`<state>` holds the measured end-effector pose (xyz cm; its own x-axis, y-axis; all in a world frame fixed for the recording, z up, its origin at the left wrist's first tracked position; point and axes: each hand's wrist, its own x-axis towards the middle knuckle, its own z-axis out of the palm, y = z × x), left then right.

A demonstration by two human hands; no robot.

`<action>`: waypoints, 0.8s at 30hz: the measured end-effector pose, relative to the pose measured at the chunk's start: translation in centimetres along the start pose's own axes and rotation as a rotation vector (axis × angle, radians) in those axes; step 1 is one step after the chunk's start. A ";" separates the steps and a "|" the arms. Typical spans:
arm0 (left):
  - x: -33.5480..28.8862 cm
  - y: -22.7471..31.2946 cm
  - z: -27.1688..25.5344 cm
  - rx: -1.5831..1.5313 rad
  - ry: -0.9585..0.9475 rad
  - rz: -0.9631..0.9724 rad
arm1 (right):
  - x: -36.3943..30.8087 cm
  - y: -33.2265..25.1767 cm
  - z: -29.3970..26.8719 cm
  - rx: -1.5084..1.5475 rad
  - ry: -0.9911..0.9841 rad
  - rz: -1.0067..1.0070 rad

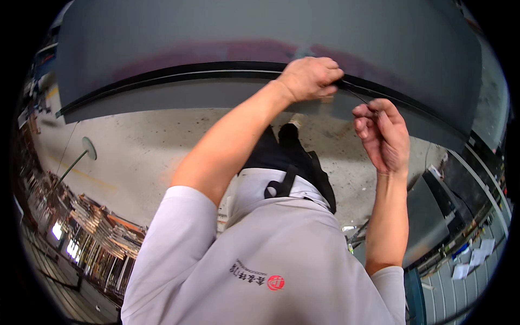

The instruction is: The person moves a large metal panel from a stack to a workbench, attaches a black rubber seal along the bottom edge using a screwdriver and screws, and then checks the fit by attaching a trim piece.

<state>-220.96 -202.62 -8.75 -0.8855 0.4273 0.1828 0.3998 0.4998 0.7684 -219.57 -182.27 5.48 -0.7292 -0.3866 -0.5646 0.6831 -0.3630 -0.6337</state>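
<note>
A large dark grey panel (pixel 216 32) lies in front of me, with a reddish-purple band on its surface. Along its near side runs a black strip (pixel 179 74) with a pale line in it. My left hand (pixel 311 78) is closed at this strip, right of the panel's middle, its fingertips partly hidden. From there a thin black cord-like strip (pixel 357 96) stretches down to the right. My right hand (pixel 384 135), palm turned up, pinches the other end between thumb and fingers, just off the panel's near edge.
Pale speckled floor (pixel 135 146) shows below the panel. To the left stands a green rod with a round disc (pixel 90 148). Racks of stacked long pieces (pixel 103 227) fill the lower left. At the right are another dark panel (pixel 428 216) and papers (pixel 476 257) on a ribbed surface.
</note>
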 end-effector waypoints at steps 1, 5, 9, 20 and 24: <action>0.0 0.1 0.1 0.002 -0.003 0.000 | -0.1 0.0 -0.2 -0.024 -0.043 -0.012; 0.0 0.0 0.0 0.015 0.023 0.030 | 0.2 0.5 0.4 -0.222 0.010 -0.117; 0.1 0.2 -0.1 0.028 0.022 0.034 | 1.2 0.8 0.9 -0.521 0.187 -0.259; 0.1 0.8 -0.3 -0.010 0.015 -0.001 | -0.4 0.4 -0.3 0.077 0.047 -0.008; 0.3 0.9 -0.3 -0.023 0.021 0.005 | -0.1 1.4 0.3 -0.030 0.009 -0.140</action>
<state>-220.87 -202.23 -7.82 -0.8882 0.4139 0.1995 0.3991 0.4802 0.7811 -218.53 -182.97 4.78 -0.8180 -0.3263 -0.4737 0.5728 -0.3875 -0.7223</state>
